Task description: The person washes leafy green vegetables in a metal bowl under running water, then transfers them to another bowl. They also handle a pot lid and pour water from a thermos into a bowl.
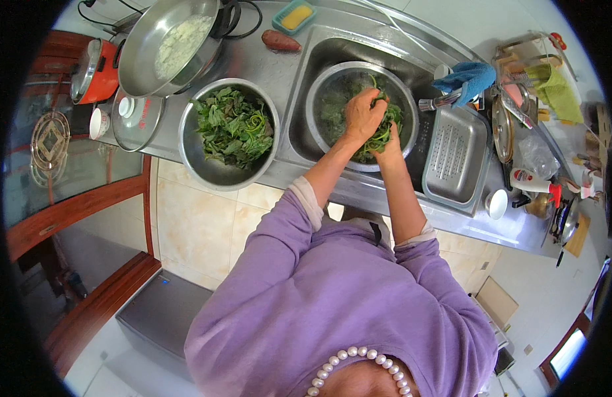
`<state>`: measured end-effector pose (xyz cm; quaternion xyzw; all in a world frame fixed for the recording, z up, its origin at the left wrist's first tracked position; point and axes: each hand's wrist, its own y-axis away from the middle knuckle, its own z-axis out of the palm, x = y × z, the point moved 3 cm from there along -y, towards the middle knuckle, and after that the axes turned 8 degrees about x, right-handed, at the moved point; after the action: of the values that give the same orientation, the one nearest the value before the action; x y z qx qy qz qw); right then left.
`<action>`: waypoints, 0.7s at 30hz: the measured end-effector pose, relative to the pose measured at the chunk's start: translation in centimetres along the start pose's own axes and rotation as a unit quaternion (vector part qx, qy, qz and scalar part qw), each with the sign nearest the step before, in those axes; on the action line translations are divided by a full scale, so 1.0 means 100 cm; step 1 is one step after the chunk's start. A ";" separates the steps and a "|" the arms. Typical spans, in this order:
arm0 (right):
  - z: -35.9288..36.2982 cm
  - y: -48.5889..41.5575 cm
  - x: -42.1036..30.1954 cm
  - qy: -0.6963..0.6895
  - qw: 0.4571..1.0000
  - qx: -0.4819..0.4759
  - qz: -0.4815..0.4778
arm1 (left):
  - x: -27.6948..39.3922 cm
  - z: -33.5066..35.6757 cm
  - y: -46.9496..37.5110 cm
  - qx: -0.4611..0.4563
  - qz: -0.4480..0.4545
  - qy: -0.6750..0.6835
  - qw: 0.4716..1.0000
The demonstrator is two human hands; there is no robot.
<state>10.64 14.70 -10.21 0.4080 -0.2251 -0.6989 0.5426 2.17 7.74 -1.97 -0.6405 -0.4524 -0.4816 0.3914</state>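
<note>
Both of my hands are over a steel basin (313, 106) that stands in the sink (298, 134). My left hand (366, 113) closes on a bunch of leafy greens (383, 130) from above. From the near right side my right hand (391, 141) grips the same bunch, its fingers partly hidden by leaves. Below the hands, water and more dark greens show in the basin. To the left of the sink, a second steel bowl (187, 144) on the counter holds a heap of green leaves (234, 126).
A large steel pan (137, 54) with pale contents sits at the back left, near a glass lid (137, 121) and an orange pot (102, 69). A sweet potato (281, 40) lies behind the sink. Right of the basin are a faucet (437, 102), a blue cloth (467, 82) and a perforated tray (457, 154).
</note>
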 end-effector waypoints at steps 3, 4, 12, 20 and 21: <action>0.015 0.003 -0.015 0.059 0.951 -0.284 -0.111 | 0.027 -0.006 0.020 -0.024 0.195 -0.030 0.980; 0.013 -0.001 -0.017 0.047 0.958 -0.263 -0.099 | 0.033 -0.006 0.028 -0.050 0.242 -0.047 0.968; 0.013 -0.016 -0.014 -0.005 0.990 -0.136 -0.032 | 0.037 -0.023 0.020 -0.020 0.405 -0.133 0.904; 0.046 -0.015 -0.019 0.003 0.994 -0.092 -0.056 | 0.063 -0.020 0.006 -0.017 0.392 -0.094 0.915; 0.049 -0.016 -0.021 0.005 0.994 -0.090 -0.059 | 0.065 -0.019 0.003 -0.021 0.392 -0.093 0.915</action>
<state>5.94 16.54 -7.97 0.3733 -0.1344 -0.7453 0.5358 2.82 7.16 4.75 -0.8163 -0.1889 -0.2372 0.4916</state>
